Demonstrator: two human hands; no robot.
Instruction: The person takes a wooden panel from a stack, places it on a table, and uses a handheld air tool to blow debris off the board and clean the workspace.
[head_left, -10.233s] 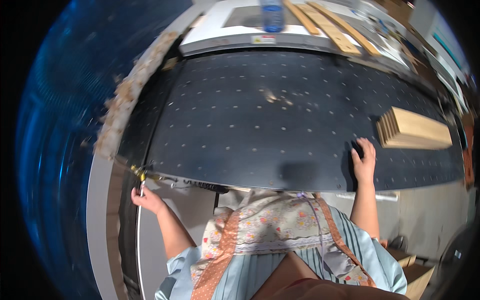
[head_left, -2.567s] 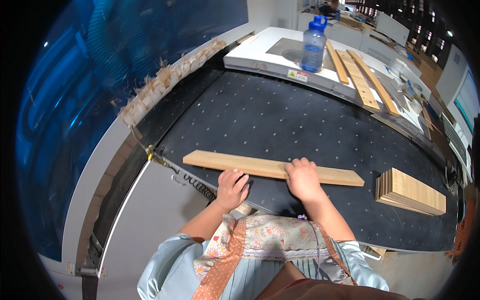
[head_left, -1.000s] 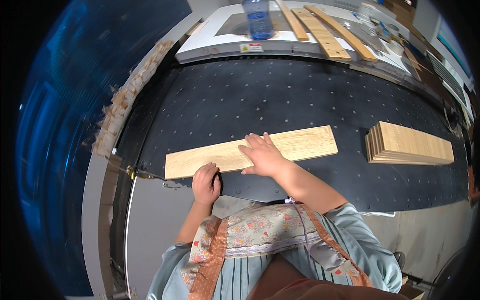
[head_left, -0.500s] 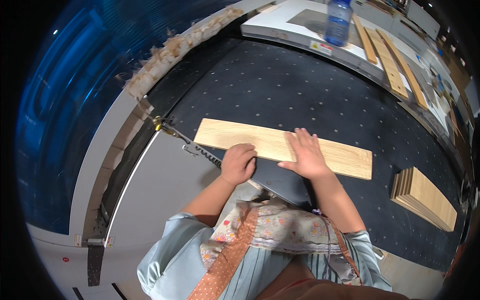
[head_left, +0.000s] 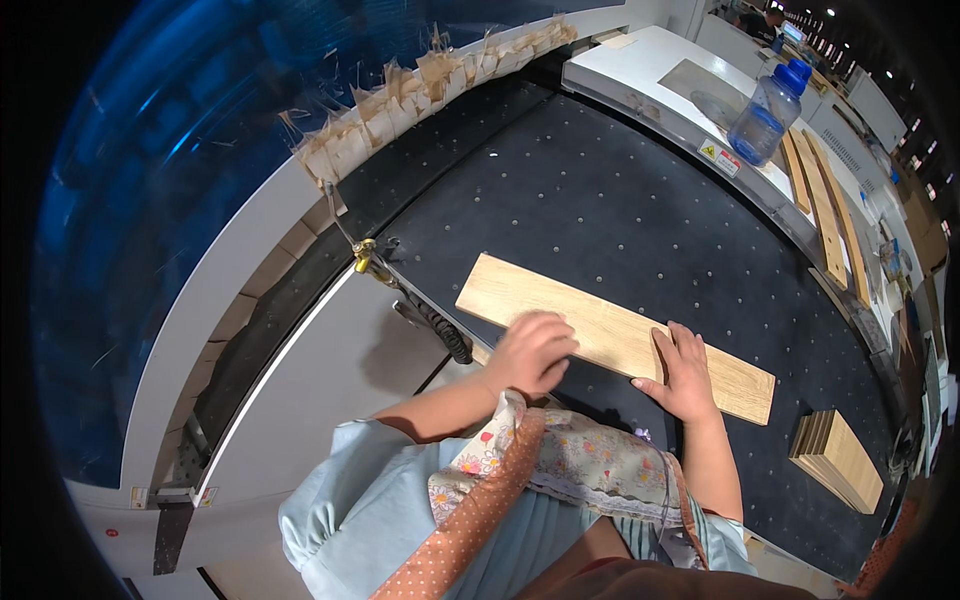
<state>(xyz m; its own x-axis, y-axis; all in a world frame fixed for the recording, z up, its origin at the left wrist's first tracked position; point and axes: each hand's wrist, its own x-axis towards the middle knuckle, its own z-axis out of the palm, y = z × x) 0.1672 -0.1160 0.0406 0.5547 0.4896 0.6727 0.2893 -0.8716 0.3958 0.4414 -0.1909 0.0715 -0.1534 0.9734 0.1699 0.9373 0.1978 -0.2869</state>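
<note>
A long, pale wood-grain board [head_left: 625, 335] lies flat on the dark, dotted table surface [head_left: 560, 215], slanting down toward the right. My right hand [head_left: 685, 380] rests on its right half, fingers spread and thumb at the near edge. Over the near edge, left of the board's middle, is my left hand [head_left: 533, 355]. Its fingers are curled together and slightly blurred; whatever they may hold is hidden beneath them. To the right of the board stands a leaning stack of similar boards [head_left: 845, 460].
A brass fitting [head_left: 365, 252] and black coiled hose [head_left: 437, 325] sit at the table's left edge. Ragged tape lines a machine's rim [head_left: 400, 105] beyond. At the far right, a blue-capped bottle [head_left: 765, 120] and several wood strips [head_left: 828, 210] rest on a white ledge.
The view has shifted, so the board appears lower, farther right and more steeply slanted. My left hand has moved up along the near edge onto the board; my right hand stays on it.
</note>
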